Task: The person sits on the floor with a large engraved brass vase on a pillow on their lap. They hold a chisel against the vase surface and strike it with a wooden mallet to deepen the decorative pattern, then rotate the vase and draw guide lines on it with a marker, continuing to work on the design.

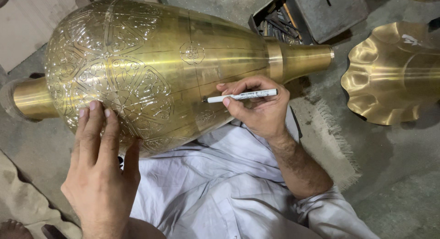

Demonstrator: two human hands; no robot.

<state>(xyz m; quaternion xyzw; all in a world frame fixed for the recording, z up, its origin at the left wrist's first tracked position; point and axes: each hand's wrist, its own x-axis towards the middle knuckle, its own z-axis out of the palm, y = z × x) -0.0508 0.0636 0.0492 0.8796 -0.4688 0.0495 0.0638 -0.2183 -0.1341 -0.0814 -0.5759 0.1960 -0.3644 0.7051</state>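
Brass vase [151, 69] lay sideways across my lap. My left hand [101, 170] was flat and spread on its engraved end; my right hand [256, 106] pinched a white marker [240, 96], tip on the plain section. Roughly half looked patterned, with faint guide lines and two small motifs beyond. The underside was hidden, and the scalloped brass piece [389, 74] was cut off at right.
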